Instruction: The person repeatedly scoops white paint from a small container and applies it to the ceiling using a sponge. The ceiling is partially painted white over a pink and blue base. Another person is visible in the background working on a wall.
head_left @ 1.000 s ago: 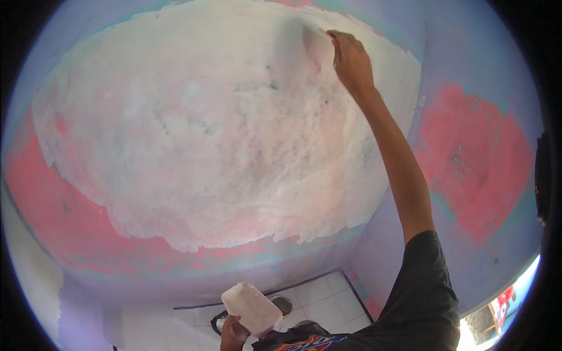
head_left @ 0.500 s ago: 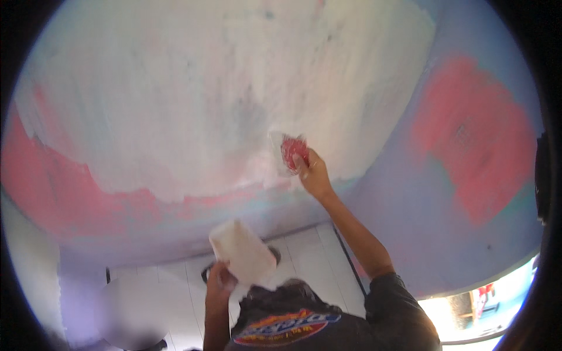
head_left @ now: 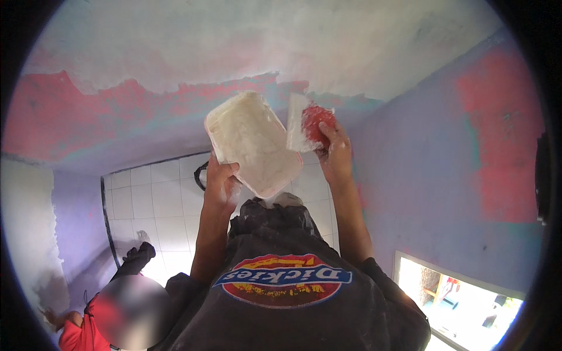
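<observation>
My left hand [head_left: 222,184] grips the lower left side of a shallow rectangular plastic tub [head_left: 208,130], its thumb over the rim. Wet-looking off-white putty [head_left: 252,134] coats the inside of the tub. In my right hand [head_left: 336,151] is a putty spreader [head_left: 317,124] with a red grip and a pale, wide blade, smeared white. The spreader is held just beside the tub's right edge; whether they touch I cannot tell. White residue marks my left hand.
Ahead stands a wall with whitish putty [head_left: 234,47] above pink and lilac paint. A lilac side wall [head_left: 421,152] rises at right, above a bright opening [head_left: 462,298]. Below are white floor tiles [head_left: 158,193]. Another person in a red sleeve [head_left: 76,333] is at lower left.
The view has tilted down. My right hand has brought the spreader away from the wall to beside the tub. The tub now faces me more fully, and the other person shows more.
</observation>
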`<state>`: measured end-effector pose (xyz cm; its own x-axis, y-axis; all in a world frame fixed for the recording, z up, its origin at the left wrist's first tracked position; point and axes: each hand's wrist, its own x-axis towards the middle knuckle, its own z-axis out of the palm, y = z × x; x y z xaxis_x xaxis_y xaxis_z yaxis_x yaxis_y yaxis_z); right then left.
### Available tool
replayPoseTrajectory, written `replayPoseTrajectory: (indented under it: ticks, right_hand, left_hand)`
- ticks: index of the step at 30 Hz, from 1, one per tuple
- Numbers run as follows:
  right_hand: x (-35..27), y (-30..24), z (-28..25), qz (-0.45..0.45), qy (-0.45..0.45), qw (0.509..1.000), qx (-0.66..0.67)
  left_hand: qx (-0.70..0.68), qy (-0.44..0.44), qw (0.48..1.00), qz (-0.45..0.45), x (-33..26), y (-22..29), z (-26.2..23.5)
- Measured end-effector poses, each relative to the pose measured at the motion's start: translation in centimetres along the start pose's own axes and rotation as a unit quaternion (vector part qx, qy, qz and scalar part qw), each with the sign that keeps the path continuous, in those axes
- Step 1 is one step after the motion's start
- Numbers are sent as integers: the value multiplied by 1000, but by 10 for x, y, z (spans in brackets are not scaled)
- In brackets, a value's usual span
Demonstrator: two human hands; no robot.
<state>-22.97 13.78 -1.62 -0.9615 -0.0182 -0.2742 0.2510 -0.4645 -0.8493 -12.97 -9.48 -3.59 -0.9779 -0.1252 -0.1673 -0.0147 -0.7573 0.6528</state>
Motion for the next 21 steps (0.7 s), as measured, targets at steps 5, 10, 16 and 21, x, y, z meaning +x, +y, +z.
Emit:
replayPoseTrajectory:
  ticks: [5,10,16,21]
  right_hand:
    - [14,12,-6,-15,107,994,-30]
    - [-7,18,-8,-96,5,994,45]
    - [-47,33,-6,-139,-62,988,-35]
    - [-64,47,-20,-161,-62,976,-129]
  left_hand:
    - [22,14,998,-56,-12,-5,-8]
    - [-1,16,998,-64,-15,-12,-18]
    - [-17,17,999,-30,-25,-7,-5]
    - [-28,38,999,-19,-29,-4,-4]
